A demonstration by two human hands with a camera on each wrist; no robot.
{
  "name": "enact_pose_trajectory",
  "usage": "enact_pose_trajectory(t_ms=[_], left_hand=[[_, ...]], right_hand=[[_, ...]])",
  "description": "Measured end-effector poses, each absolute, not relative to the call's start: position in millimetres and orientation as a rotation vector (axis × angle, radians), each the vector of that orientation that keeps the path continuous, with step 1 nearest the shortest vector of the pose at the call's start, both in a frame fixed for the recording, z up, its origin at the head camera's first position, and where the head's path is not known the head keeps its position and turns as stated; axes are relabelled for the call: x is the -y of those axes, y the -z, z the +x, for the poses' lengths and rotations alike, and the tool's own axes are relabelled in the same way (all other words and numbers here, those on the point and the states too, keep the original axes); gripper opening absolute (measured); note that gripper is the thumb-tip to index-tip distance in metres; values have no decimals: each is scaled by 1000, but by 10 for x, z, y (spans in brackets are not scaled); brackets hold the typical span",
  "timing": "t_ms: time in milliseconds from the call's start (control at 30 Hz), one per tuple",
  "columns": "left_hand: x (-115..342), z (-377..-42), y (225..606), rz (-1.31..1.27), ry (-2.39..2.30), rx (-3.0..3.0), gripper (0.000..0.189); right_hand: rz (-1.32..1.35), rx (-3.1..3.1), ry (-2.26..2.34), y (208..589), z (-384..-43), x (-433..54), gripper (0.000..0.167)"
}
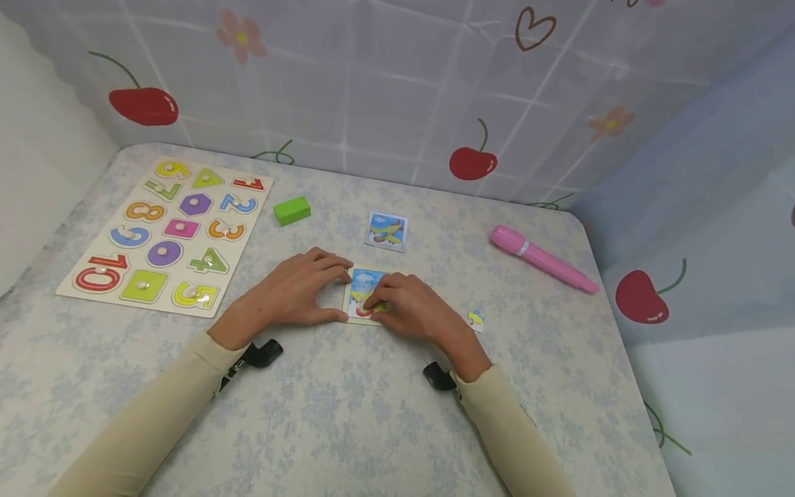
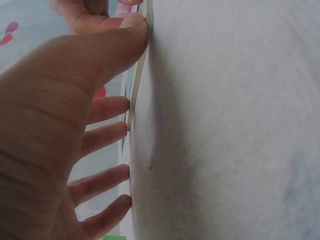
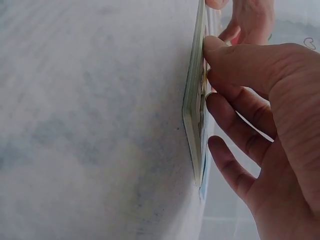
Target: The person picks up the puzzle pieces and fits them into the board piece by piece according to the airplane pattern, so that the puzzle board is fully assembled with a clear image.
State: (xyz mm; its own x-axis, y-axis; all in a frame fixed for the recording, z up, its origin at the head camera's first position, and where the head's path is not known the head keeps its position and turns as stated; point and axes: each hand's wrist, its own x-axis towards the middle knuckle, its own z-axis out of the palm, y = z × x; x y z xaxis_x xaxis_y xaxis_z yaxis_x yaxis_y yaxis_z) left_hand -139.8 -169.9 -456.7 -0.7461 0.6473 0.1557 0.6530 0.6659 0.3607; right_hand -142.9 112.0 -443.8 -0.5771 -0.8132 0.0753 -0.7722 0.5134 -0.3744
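Observation:
A small square jigsaw puzzle (image 1: 366, 279) with a sky-blue picture lies in a thin pale tray (image 1: 346, 301) on the table. My left hand (image 1: 301, 286) holds the tray at its left side, thumb near the front corner and index finger at the back corner. In the left wrist view the thumb (image 2: 135, 37) rests along the tray's edge. From the right, my right hand (image 1: 413, 307) bends over the puzzle, its thumb and fingertips on a puzzle piece (image 1: 364, 312) at the front. That hand hides the puzzle's right part. A loose puzzle piece (image 1: 475, 319) lies beside the right wrist.
Behind the tray lies a square airplane picture card (image 1: 386, 232). A green block (image 1: 292, 211) sits farther left, next to a number-and-shape peg board (image 1: 164, 238). At the right is a pink pen-shaped tool (image 1: 543, 259). A patterned curtain (image 1: 397, 90) hangs along the table's back edge.

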Motion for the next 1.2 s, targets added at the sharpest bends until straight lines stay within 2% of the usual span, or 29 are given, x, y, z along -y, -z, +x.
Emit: enact_pose_trajectory(t_ms=[300, 533, 733, 1200], left_hand=[[1693, -1397, 4568, -1106, 632, 2860, 63], [1687, -1403, 4571, -1106, 625, 2868, 63], [1686, -1402, 4575, -1102, 618, 2877, 64], [1682, -1389, 4579, -1099, 598, 2891, 66]], right_hand=[[-1302, -2625, 593, 4376, -1417, -1182, 21], [-1097, -2678, 603, 4334, -1375, -1375, 27], [-1021, -2723, 663, 4309, -1344, -1559, 31], [-905, -2830, 736, 4340, -1272, -1994, 31]])
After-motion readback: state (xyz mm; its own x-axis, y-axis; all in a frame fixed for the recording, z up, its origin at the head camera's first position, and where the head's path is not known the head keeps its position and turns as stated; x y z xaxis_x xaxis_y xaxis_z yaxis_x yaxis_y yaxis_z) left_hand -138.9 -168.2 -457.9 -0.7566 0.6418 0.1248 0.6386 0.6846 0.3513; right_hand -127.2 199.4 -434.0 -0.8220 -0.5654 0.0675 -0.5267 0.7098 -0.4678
